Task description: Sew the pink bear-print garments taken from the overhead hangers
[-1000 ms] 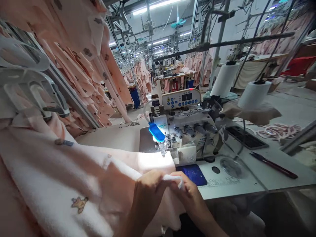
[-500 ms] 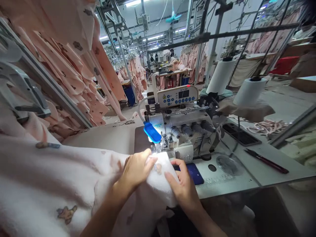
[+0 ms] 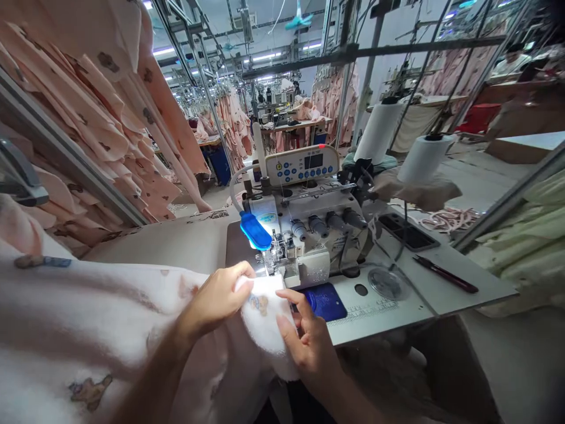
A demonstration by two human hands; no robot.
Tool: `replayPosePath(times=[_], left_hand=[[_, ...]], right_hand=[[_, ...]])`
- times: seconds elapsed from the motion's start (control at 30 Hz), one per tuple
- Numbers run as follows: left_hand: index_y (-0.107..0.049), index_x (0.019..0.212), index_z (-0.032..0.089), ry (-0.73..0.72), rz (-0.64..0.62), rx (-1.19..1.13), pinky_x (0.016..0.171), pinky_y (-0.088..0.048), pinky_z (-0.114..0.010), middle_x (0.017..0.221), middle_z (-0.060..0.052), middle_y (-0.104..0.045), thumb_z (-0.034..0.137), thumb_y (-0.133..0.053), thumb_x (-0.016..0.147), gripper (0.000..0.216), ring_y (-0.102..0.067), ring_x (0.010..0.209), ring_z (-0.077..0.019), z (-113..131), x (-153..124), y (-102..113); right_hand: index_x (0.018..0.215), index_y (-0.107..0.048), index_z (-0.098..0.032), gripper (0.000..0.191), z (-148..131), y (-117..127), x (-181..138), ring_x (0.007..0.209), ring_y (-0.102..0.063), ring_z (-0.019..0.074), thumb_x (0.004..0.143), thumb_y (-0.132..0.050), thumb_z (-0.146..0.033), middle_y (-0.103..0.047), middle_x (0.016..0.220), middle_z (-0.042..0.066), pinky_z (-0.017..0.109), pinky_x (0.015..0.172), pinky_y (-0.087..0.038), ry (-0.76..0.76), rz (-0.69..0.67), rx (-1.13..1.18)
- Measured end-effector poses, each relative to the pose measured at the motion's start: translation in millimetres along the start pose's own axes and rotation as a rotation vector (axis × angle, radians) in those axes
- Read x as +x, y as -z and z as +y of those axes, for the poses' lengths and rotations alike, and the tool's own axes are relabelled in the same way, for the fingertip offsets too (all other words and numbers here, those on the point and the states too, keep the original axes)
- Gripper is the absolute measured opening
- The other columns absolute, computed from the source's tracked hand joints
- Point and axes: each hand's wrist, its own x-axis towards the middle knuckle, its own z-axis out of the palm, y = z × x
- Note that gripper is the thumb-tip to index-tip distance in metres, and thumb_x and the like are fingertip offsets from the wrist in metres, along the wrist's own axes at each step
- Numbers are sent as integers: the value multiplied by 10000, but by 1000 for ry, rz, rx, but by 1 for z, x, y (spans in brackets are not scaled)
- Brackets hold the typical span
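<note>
A fluffy pale pink fabric (image 3: 88, 318) with small printed figures lies across the left of the sewing table (image 3: 445, 291). My left hand (image 3: 218, 297) pinches the fabric's folded corner and holds it just in front of the presser foot of the white overlock sewing machine (image 3: 309, 235). My right hand (image 3: 309, 341) grips the same corner from the right, fingers resting on its front edge. A blue lamp (image 3: 255, 231) on the machine lights the cloth under the needle.
Two white thread cones (image 3: 422, 159) stand behind the machine, with a control panel (image 3: 302, 165) above it. A phone (image 3: 408, 231) and a dark red pen-like tool (image 3: 445, 274) lie on the table's right. Pink garments (image 3: 110, 118) hang on racks at left.
Both hands brought the fabric corner forward from the table's near edge up to the presser foot. My view has shifted to the right.
</note>
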Motion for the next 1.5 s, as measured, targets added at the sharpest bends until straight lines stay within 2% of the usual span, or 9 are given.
replayPosePath(times=[0.2, 0.4, 0.5, 0.67, 0.87, 1.03, 1.23, 1.43, 1.5], left_hand=[[-485, 798, 221, 47, 64, 138, 575, -310, -258, 648, 46, -592, 256, -359, 844, 139, -515, 614, -146, 5, 1, -10], [-531, 856, 202, 2, 156, 328, 574, -356, -282, 709, -8, -629, 241, -370, 866, 166, -591, 662, -196, 0, 22, -9], [-557, 901, 186, -169, 308, 360, 663, -427, -311, 831, -46, -658, 194, -377, 877, 182, -619, 779, -214, -6, 15, -14], [-537, 1135, 151, -710, 577, 311, 989, -386, -362, 1161, -92, -608, 331, -495, 867, 325, -519, 1124, -223, -7, -33, -60], [-604, 1072, 181, -566, 609, 192, 893, -432, -345, 1002, -57, -637, 155, -635, 756, 319, -562, 949, -195, -5, -60, -103], [-623, 1039, 175, -574, 710, 133, 804, -451, -317, 893, -52, -613, 100, -643, 735, 313, -550, 855, -170, -11, -66, -111], [-619, 1045, 160, -671, 782, 118, 775, -450, -317, 800, -42, -596, 56, -603, 783, 283, -549, 811, -160, -8, -75, -112], [-613, 1088, 125, -739, 777, 237, 844, -435, -360, 864, -68, -612, 82, -640, 766, 326, -565, 857, -180, -11, -80, -109], [-609, 1099, 106, -755, 760, 285, 848, -416, -362, 856, -71, -615, 50, -589, 790, 315, -558, 848, -176, -13, -81, -108]], right_hand=[[1278, -532, -187, 409, 4, 5, 8, 477, -300, 79, 895, -420, -275, -453, 603, -39, 209, 441, -230, 18, 16, -23], [1338, -453, -161, 476, 4, 2, 32, 450, -227, 78, 879, -441, -282, -298, 503, -83, 195, 410, -181, -86, 28, 96], [1350, -376, -174, 501, 1, 0, 28, 427, -288, 85, 871, -464, -294, -368, 478, -91, 186, 404, -214, -98, 30, 155], [1393, -230, -241, 566, 1, 5, -16, 559, -533, 131, 885, -472, -306, -602, 721, -10, 189, 453, -377, -95, -98, 224], [1111, -510, -203, 377, 26, 2, -1, 966, -554, 215, 746, -590, -250, -589, 1007, 62, 335, 855, -463, 89, 210, 106], [805, -589, -160, 145, 26, 1, -3, 696, -503, 154, 780, -593, -302, -546, 717, -10, 250, 641, -434, -108, -157, 299], [590, -445, -162, 227, -5, 15, -38, 605, -361, 101, 766, -560, -247, -394, 601, -43, 201, 537, -300, -118, -62, 161], [793, -629, -151, 234, -13, 25, -46, 419, -360, 82, 854, -483, -323, -425, 488, -56, 186, 416, -292, -296, -265, 320], [967, -652, -179, 232, -9, 29, -48, 486, -490, 120, 879, -476, -301, -511, 546, -35, 209, 481, -404, -203, -275, 204]])
